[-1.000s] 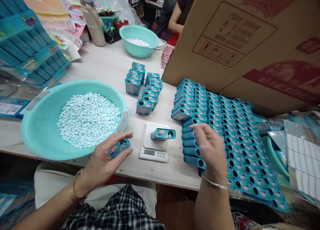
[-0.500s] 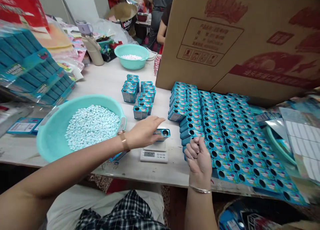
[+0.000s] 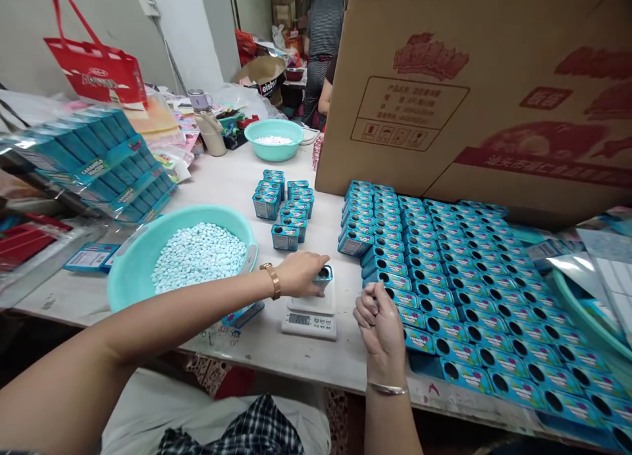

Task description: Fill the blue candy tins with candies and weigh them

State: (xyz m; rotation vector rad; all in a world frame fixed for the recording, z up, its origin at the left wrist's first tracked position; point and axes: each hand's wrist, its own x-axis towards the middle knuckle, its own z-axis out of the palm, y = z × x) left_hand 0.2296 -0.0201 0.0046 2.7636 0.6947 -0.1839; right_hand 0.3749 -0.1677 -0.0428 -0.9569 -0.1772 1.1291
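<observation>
My left hand (image 3: 302, 274) is over a small digital scale (image 3: 309, 324), its thumb and fingers closed around a blue candy tin (image 3: 324, 277) standing on the pan. The tin has a dark round hole in its top, and the hand hides its left part. My right hand (image 3: 378, 313) is a closed fist, held to the right of the scale beside the rows of tins; whatever it may hold is hidden. Left of the scale sits a turquoise basin (image 3: 121, 277) of pale blue candies (image 3: 197, 254). Beyond the scale stands a small group of similar tins (image 3: 285, 238).
Many open-holed tins (image 3: 459, 297) cover the right of the table. Behind them stands a large cardboard box (image 3: 395, 159). A second basin (image 3: 274, 152) with pale candies is at the back. Wrapped tin packs (image 3: 99, 162) stand at left. Two people are partly visible behind.
My left hand has closed further over the tin on the scale. My right fist stays nearly in place beside the tins. The camera view has shifted, so things appear lower.
</observation>
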